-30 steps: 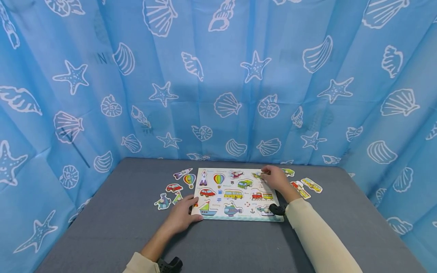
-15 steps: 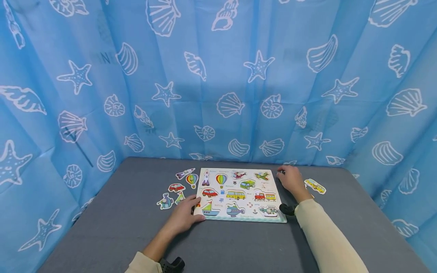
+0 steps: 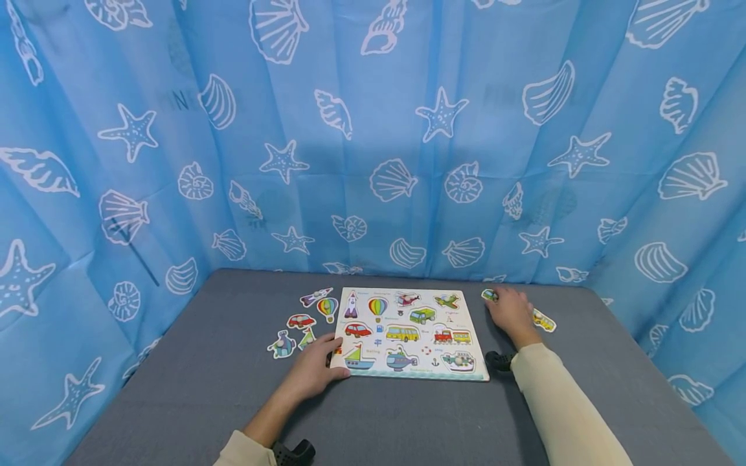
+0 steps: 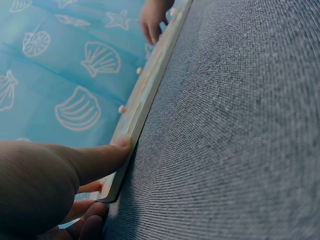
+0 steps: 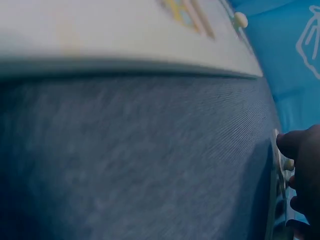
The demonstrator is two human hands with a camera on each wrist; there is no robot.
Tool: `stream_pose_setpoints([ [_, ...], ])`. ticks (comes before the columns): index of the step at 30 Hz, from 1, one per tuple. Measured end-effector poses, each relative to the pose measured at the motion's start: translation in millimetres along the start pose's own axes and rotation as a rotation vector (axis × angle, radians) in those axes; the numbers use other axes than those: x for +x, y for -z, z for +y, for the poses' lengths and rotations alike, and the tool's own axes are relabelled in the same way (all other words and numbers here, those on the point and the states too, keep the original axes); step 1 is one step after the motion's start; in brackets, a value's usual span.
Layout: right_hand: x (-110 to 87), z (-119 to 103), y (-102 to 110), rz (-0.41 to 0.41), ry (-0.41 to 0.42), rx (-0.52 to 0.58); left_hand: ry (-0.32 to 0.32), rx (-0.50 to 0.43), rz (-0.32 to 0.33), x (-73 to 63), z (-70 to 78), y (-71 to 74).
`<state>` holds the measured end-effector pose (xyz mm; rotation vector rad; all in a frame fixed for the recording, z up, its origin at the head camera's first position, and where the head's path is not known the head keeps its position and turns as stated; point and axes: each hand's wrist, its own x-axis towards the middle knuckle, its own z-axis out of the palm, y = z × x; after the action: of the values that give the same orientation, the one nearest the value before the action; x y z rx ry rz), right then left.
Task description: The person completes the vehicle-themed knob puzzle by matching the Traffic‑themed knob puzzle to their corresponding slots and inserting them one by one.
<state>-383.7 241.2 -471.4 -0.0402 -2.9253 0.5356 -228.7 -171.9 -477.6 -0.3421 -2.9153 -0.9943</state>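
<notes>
My left hand [image 3: 311, 366] grips the lower left corner of a pegged puzzle board [image 3: 381, 373]. In the left wrist view its thumb [image 4: 102, 160] lies on top, with fingers underneath. Printed vehicles and a white border mark the board; a helicopter [image 3: 408, 298], a plane [image 3: 447, 301] and a ship [image 3: 458, 361] show pegs. Right of the board, my right hand [image 3: 513, 314] holds a small green truck puzzle piece [image 3: 489, 295] at its fingertips. The right wrist view has the thumb [image 5: 290, 142] against a pegged piece [image 5: 280, 185], whose far part the fingers hide.
Left of the board lie a rocket piece [image 3: 315, 296], a balloon piece [image 3: 327, 308], a red car piece [image 3: 300, 321], a submarine piece [image 3: 282, 345] and a sailboat piece [image 3: 307, 337]. A yellow bus piece [image 3: 544, 321] sticks out beside the right hand. Blue curtain [image 3: 373, 142] hangs behind.
My right hand has left the plane on the board and moved right to the truck piece, covering the train piece. My left hand stays on the board's corner.
</notes>
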Motion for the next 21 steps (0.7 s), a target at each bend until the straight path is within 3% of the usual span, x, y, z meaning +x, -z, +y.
stream_pose_setpoints([
  [5, -2.2, 1.4, -0.4, -0.02, -0.006, -0.015, 0.007, -0.006, -0.003, -0.3, -0.4, -0.6],
  [21, -6.4, 5.9, -2.9, 0.055, -0.025, 0.013, 0.005, -0.003, -0.001, -2.5, 0.6, -0.7],
])
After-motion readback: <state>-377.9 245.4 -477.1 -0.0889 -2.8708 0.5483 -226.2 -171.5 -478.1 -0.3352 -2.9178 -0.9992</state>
